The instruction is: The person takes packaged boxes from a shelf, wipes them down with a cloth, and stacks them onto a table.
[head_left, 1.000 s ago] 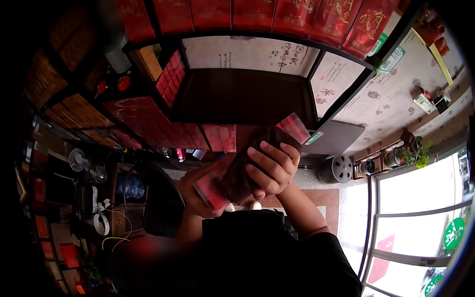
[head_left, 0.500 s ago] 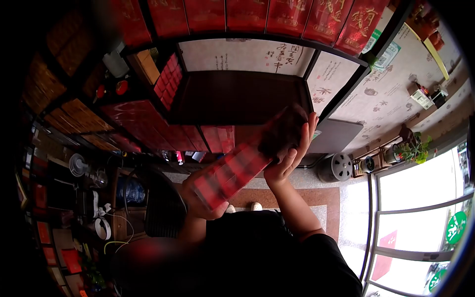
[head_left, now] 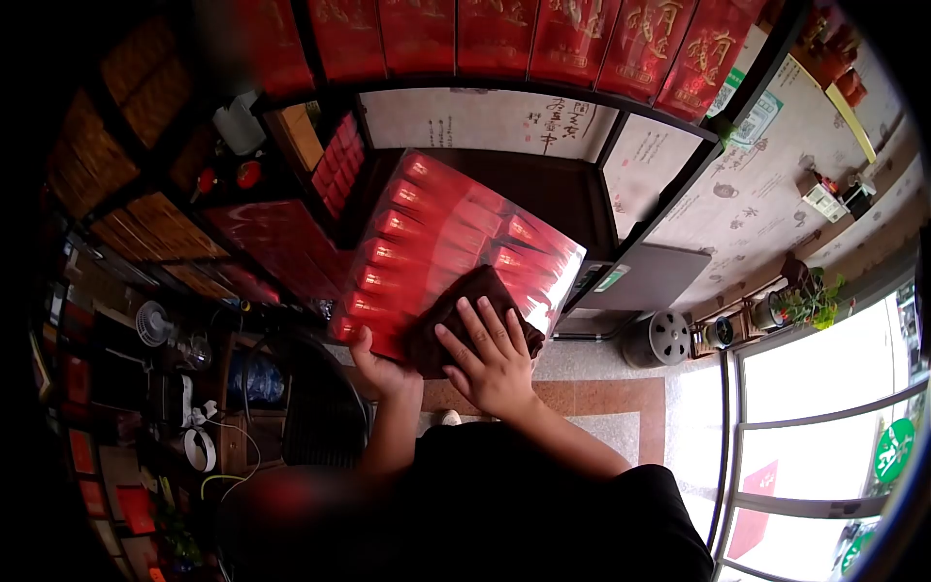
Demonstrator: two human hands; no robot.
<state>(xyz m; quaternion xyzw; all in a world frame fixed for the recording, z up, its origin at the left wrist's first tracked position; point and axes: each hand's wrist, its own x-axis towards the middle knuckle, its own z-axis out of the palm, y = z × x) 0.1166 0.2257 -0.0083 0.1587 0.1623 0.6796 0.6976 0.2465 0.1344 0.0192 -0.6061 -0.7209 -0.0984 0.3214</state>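
Note:
A wide pack of shiny red packets, wrapped in clear film, is held tilted in front of me, its broad face towards me. My left hand grips its lower left corner, with the thumb up along the edge and the other fingers hidden. A dark brown cloth lies folded against the lower part of this face. My right hand presses flat on the cloth, fingers stretched out and slightly apart. Light glares off the film at the pack's right corner.
Behind the pack is a dark shelf compartment. Red boxes with gold writing line the shelf above. A black chair stands to the left, and a round metal bin to the right, near the glass door.
The pack has turned from edge-on to showing its broad face. The right hand and cloth have moved from its far end down onto this face.

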